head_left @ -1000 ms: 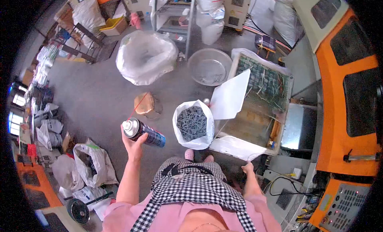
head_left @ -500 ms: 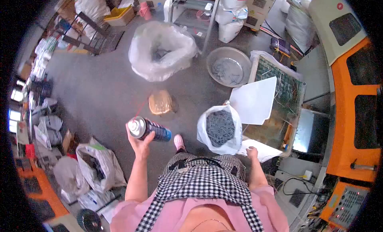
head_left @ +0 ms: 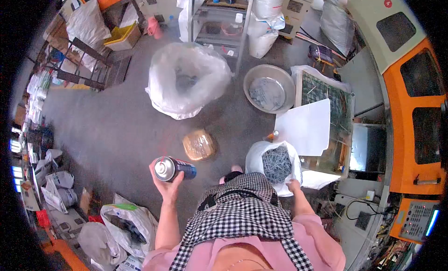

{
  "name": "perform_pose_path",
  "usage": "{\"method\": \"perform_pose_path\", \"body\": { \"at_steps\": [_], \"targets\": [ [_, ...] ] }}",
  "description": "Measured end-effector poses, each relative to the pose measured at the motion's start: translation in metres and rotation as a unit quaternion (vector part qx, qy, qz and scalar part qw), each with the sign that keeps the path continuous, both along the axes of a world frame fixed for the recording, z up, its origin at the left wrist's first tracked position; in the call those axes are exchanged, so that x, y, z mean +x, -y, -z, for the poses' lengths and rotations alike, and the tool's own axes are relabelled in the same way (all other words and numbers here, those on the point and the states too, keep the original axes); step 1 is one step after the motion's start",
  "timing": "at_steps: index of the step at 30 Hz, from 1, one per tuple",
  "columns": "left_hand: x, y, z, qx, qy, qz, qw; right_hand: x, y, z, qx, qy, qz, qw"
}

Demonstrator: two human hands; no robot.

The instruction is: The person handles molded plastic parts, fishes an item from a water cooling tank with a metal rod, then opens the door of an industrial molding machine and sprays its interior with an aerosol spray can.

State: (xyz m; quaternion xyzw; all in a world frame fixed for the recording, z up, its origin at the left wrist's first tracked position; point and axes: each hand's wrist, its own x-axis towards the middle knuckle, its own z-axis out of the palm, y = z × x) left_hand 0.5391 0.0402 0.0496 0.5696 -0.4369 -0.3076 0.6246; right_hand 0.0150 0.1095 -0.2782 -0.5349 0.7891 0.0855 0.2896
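Left hand [head_left: 166, 186]: fingers clamped around the silver-topped, blue cylindrical aerosol can [head_left: 183, 169]. Accidental nozzle pressure could discharge it; a loose grip could drop it. Right hand [head_left: 294, 186]: fingers curled at the rim of the open white plastic bag [head_left: 254, 160]; clamping cannot be confirmed. Uneven pull could spill its slender grey pieces [head_left: 276, 164]. Beyond, the brown film-wrapped block [head_left: 199, 145] presents a trip hazard.

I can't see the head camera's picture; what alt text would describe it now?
A person's left hand holds a spray can, the right hand at the rim of a white bag of small grey pieces. Beyond on the workshop floor are a larger bag and a basin; orange machinery stands at right.
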Motion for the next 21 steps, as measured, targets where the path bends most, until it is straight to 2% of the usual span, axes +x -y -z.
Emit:
{"method": "perform_pose_path", "body": {
  "at_steps": [2, 4, 5, 7, 10, 11, 12, 13, 15, 16, 17, 18, 19, 21],
  "targets": [
    [-0.003, 0.020, -0.005, 0.016, -0.002, 0.022, 1.000, 0.002, 0.026, -0.015, 0.059, 0.029, 0.096, 0.993],
    [-0.004, 0.042, -0.004, 0.019, 0.012, 0.031, 0.999, 0.004, 0.047, -0.022, 0.055, 0.031, 0.141, 0.988],
    [-0.002, 0.057, -0.004, 0.018, 0.013, 0.036, 0.999, 0.006, 0.063, -0.018, 0.054, 0.033, 0.145, 0.987],
    [0.000, 0.087, -0.005, 0.024, 0.018, 0.038, 0.999, 0.003, 0.097, -0.001, 0.081, -0.012, 0.042, 0.996],
    [-0.002, 0.134, -0.009, -0.002, 0.034, 0.009, 0.999, -0.004, 0.150, 0.027, 0.073, 0.000, 0.051, 0.996],
    [-0.005, 0.152, -0.008, -0.006, 0.020, 0.000, 1.000, -0.005, 0.166, 0.041, 0.019, -0.006, 0.050, 0.999],
    [-0.010, 0.168, -0.012, -0.003, 0.024, 0.014, 1.000, -0.007, 0.187, 0.045, 0.033, -0.010, 0.003, 0.999],
    [-0.014, 0.185, -0.015, -0.001, 0.020, -0.002, 1.000, -0.008, 0.210, 0.043, 0.042, 0.063, 0.116, 0.990],
    [-0.019, 0.224, -0.010, 0.002, 0.006, -0.005, 1.000, -0.005, 0.259, 0.046, 0.013, -0.002, -0.022, 1.000],
    [-0.015, 0.239, -0.004, 0.011, 0.008, 0.012, 1.000, -0.003, 0.282, 0.037, 0.032, 0.036, 0.031, 0.998],
    [-0.012, 0.257, 0.004, 0.006, 0.055, 0.025, 0.998, 0.007, 0.302, 0.003, -0.009, 0.067, 0.085, 0.994],
    [-0.017, 0.275, 0.008, -0.004, 0.099, 0.036, 0.994, 0.008, 0.326, 0.001, 0.000, 0.063, 0.029, 0.998],
    [-0.038, 0.297, -0.006, 0.003, 0.077, 0.074, 0.994, 0.002, 0.346, 0.005, 0.006, 0.059, -0.028, 0.998],
    [-0.054, 0.340, -0.002, 0.003, 0.078, 0.118, 0.990, -0.014, 0.368, 0.038, -0.099, 0.021, -0.246, 0.964]
  ]
}}
